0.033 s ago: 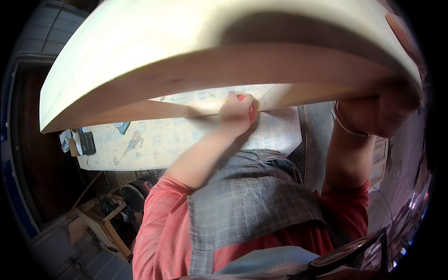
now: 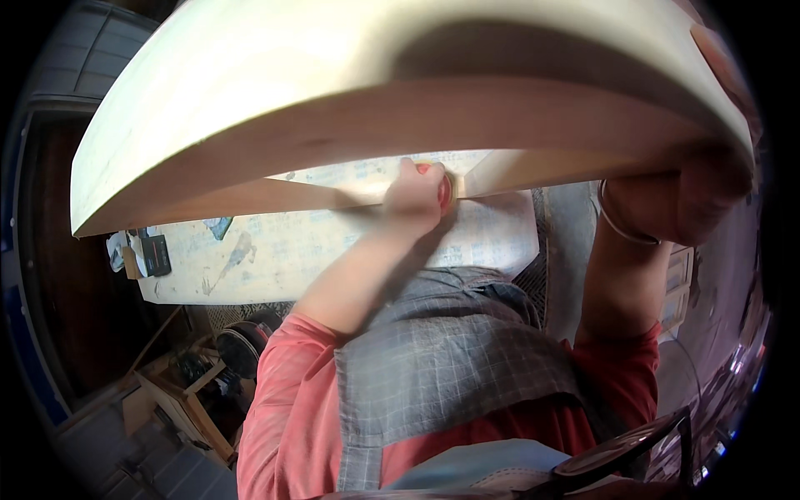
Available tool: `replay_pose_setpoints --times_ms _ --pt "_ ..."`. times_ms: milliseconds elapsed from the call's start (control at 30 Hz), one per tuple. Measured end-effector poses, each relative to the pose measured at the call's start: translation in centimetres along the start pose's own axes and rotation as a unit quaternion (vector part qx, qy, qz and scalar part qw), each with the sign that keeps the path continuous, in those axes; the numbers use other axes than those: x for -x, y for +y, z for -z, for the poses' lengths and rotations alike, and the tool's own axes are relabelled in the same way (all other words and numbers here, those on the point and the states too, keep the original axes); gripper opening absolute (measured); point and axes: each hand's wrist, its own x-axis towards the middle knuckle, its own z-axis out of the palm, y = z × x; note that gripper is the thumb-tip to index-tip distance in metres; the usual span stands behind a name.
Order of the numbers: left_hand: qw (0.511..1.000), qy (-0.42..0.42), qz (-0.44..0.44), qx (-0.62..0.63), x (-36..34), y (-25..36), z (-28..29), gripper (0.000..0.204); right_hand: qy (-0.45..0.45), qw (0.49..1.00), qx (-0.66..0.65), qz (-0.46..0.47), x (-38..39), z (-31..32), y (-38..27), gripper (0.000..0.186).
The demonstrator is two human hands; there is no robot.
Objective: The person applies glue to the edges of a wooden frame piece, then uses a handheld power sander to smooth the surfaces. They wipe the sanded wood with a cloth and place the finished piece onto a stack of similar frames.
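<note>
A large pale wooden piece (image 2: 250, 83) with a curved, thick edge fills the upper view, tilted up close to me. At its right end my right hand (image 2: 708, 200) is closed around the edge, thumb side below and fingers over the outer face. Beneath the curved edge, my left hand (image 2: 410, 193) is closed on a small red pad with a yellowish rim (image 2: 445, 192); its exact kind is unclear. The pad lies against the inner wooden rail (image 2: 517, 171), near the middle. My left hand is slightly blurred, and the wood's far side is hidden.
Below the wood is a worktable (image 2: 292, 275) covered with pale, stained, printed sheeting. Small boxes (image 2: 155, 255) stand at its left end. On the floor at lower left are a wooden crate (image 2: 187, 408) and a dark round object (image 2: 242, 348).
My left hand and the red pad have shifted slightly left along the inner rail. My right hand and the wooden piece look still.
</note>
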Motion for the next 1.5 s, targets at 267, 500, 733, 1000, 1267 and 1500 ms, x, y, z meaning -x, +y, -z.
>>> replay_pose_setpoints --times_ms 267,500,733,1000,1267,1500 --pt "0.999 0.026 0.008 -0.016 2.0 -5.2 1.2 0.019 0.104 0.994 0.002 -0.017 0.4 -0.9 0.6 0.059" --pt "0.994 -0.027 0.093 0.053 2.4 -0.4 1.5 0.034 0.189 0.975 -0.107 -0.051 0.8 -0.8 -0.5 0.056" --pt "0.991 0.018 0.127 0.043 3.5 -6.3 5.5 0.045 0.231 0.958 -0.158 -0.062 0.7 -0.6 -1.9 0.054" --pt "0.981 -0.041 0.172 0.074 6.1 -4.6 4.1 0.049 0.18 0.949 -0.243 -0.085 1.4 -1.2 -2.3 0.051" --pt "0.993 -0.057 0.067 0.073 3.4 1.0 1.2 0.037 0.219 0.947 -0.22 -0.075 1.7 -0.4 -2.4 0.052" --pt "0.988 0.011 0.151 0.037 5.6 -5.5 3.6 0.044 0.173 0.974 -0.131 -0.059 1.8 -1.0 -1.9 0.056"
